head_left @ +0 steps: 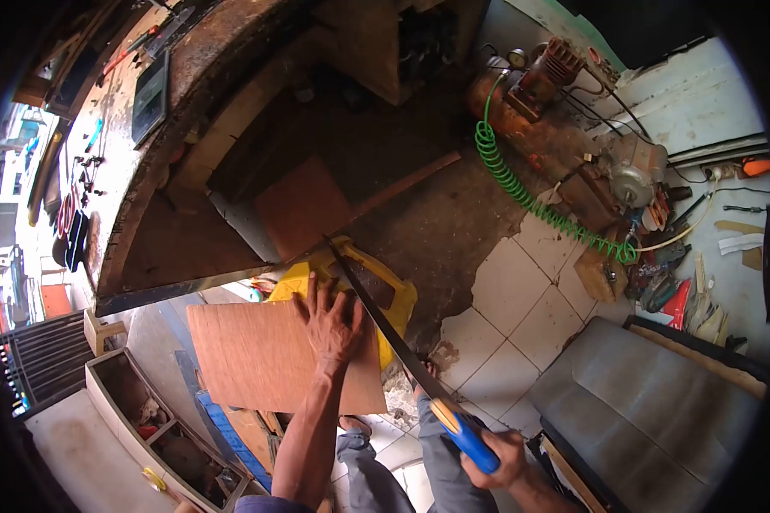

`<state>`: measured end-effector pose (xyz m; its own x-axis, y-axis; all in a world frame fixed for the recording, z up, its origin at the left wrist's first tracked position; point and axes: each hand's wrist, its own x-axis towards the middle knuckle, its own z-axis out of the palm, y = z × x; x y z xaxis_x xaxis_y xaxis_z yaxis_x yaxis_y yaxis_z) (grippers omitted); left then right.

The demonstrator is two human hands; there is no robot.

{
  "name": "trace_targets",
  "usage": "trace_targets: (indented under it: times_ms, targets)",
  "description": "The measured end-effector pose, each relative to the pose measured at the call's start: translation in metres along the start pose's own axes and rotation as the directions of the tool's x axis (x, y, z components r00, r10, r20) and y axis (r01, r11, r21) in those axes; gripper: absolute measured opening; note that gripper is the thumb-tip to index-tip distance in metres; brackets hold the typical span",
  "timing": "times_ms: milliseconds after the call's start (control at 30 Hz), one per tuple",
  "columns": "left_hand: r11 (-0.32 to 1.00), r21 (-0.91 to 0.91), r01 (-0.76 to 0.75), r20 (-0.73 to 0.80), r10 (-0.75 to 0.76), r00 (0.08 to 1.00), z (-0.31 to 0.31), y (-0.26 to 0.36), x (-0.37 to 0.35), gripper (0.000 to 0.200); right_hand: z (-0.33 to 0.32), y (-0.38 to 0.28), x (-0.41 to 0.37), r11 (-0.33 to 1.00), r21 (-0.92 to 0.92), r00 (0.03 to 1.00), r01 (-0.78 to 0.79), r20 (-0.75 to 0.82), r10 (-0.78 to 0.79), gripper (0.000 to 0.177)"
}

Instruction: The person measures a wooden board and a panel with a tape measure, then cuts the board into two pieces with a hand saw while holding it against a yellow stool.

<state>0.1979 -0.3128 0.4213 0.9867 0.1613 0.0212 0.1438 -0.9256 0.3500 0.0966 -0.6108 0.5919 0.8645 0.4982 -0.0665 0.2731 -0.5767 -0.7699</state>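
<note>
My left hand (331,327) lies with fingers spread on a reddish-brown plywood sheet (239,355), pressing it from above. Under the sheet's far edge is a yellow plastic stool (405,297), its top partly hidden. My right hand (500,459) is wrapped round the blue and orange handle of a handsaw (391,335). The long dark blade slants up and left from that handle, past the sheet's right edge and over the stool, its tip near the stool's far side.
A worn workbench (222,64) curves along the left. Back right stands a rusty air compressor (522,111) with a coiled green hose (509,175). A grey cushioned seat (642,402) is at right. A wooden drawer box (115,368) with odds and ends sits lower left.
</note>
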Motion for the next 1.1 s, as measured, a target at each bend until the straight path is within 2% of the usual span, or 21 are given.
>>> trace_targets:
  times_ms: [33,67,100,133,267,300,367,433,500,533,600,633,700,800,833,867,900,933,967,1033,1100]
  targets:
    - [1.000,0.014,-0.002,0.000,0.002,1.000,0.000,0.002,-0.001,0.023,0.005,-0.001,0.008,0.971,0.163,0.983,-0.178,-0.011,0.182,0.014]
    - [1.000,0.000,-0.007,-0.021,0.007,1.000,0.002,0.001,-0.002,0.023,0.012,0.007,0.021,0.973,0.165,0.986,-0.159,-0.022,0.164,0.015]
    - [1.000,0.003,-0.017,-0.030,0.017,0.999,0.003,0.002,-0.002,0.023,0.018,0.017,0.021,1.000,0.010,0.997,-0.014,0.072,0.014,0.018]
    - [0.999,0.000,-0.033,-0.029,0.033,0.999,0.001,0.001,0.000,0.023,0.017,0.015,0.019,1.000,-0.002,0.999,0.015,0.039,-0.015,0.017]
    - [1.000,0.015,-0.008,-0.015,0.008,1.000,0.000,0.001,0.002,0.023,0.019,0.014,0.025,0.999,0.040,0.995,0.018,-0.099,-0.014,0.015]
    - [1.000,0.022,0.002,-0.008,-0.002,1.000,0.000,0.004,-0.001,0.024,0.026,0.014,0.034,0.947,0.274,0.976,-0.170,-0.083,0.200,0.013]
    - [1.000,0.022,-0.001,-0.034,0.002,0.999,0.000,0.009,-0.006,0.024,0.047,0.036,0.061,0.911,0.295,0.951,-0.287,-0.024,0.308,0.013]
    - [0.999,0.015,-0.036,-0.064,0.037,0.997,-0.001,0.005,-0.006,0.022,0.046,0.043,0.053,0.991,0.132,0.992,0.002,-0.128,0.015,0.014]
    - [1.000,0.017,-0.016,-0.036,0.016,0.999,-0.005,0.007,-0.005,0.024,0.023,0.034,0.022,0.996,0.060,0.995,-0.069,-0.073,0.073,0.012]
    - [0.998,-0.016,-0.060,0.034,0.060,0.998,-0.011,0.010,-0.003,0.026,0.016,0.034,0.013,0.997,0.067,0.985,-0.032,-0.168,0.043,0.011]
    - [0.975,-0.101,-0.198,0.113,0.209,0.971,-0.023,0.016,0.004,0.027,-0.008,0.028,0.001,0.993,0.050,0.977,-0.105,-0.179,0.112,0.010]
    - [0.976,-0.104,-0.193,0.115,0.204,0.972,-0.024,0.016,0.007,0.027,-0.017,0.029,-0.007,0.988,0.048,0.974,-0.145,-0.171,0.151,0.010]
    - [0.965,-0.213,-0.153,0.217,0.200,0.955,-0.030,0.010,0.014,0.020,-0.022,0.038,-0.029,0.905,0.238,0.898,-0.354,-0.185,0.400,0.008]
    - [0.969,-0.239,0.066,0.025,-0.062,0.998,-0.026,-0.029,0.038,0.019,-0.030,0.032,-0.027,0.888,0.270,0.873,-0.371,-0.223,0.433,0.010]
    - [0.961,-0.218,0.171,-0.018,-0.179,0.984,-0.026,-0.050,0.046,0.020,-0.032,0.031,-0.028,0.904,0.242,0.886,-0.353,-0.226,0.406,0.011]
    - [0.920,-0.331,0.210,-0.089,-0.252,0.963,-0.023,-0.072,0.054,0.021,-0.032,0.027,-0.028,0.906,0.240,0.889,-0.347,-0.222,0.400,0.011]
    - [0.897,-0.283,0.339,-0.068,-0.371,0.926,-0.032,-0.085,0.059,0.022,-0.031,0.020,-0.027,0.878,0.297,0.865,-0.376,-0.229,0.447,0.010]
    - [0.874,-0.253,0.414,-0.164,-0.461,0.872,-0.032,-0.098,0.061,0.024,-0.030,0.013,-0.024,0.845,0.355,0.837,-0.400,-0.235,0.495,0.009]
    - [0.874,-0.254,0.415,-0.170,-0.463,0.870,-0.027,-0.119,0.058,0.024,-0.032,0.004,-0.021,0.835,0.362,0.841,-0.415,-0.197,0.503,0.006]
    - [0.804,-0.305,0.510,-0.239,-0.583,0.777,-0.022,-0.150,0.050,0.027,-0.029,-0.001,-0.022,0.950,0.192,0.937,-0.247,-0.201,0.285,0.010]
    - [0.775,-0.338,0.534,-0.242,-0.620,0.746,-0.019,-0.159,0.042,0.029,-0.026,-0.009,-0.018,0.980,0.150,0.963,-0.132,-0.215,0.163,0.015]
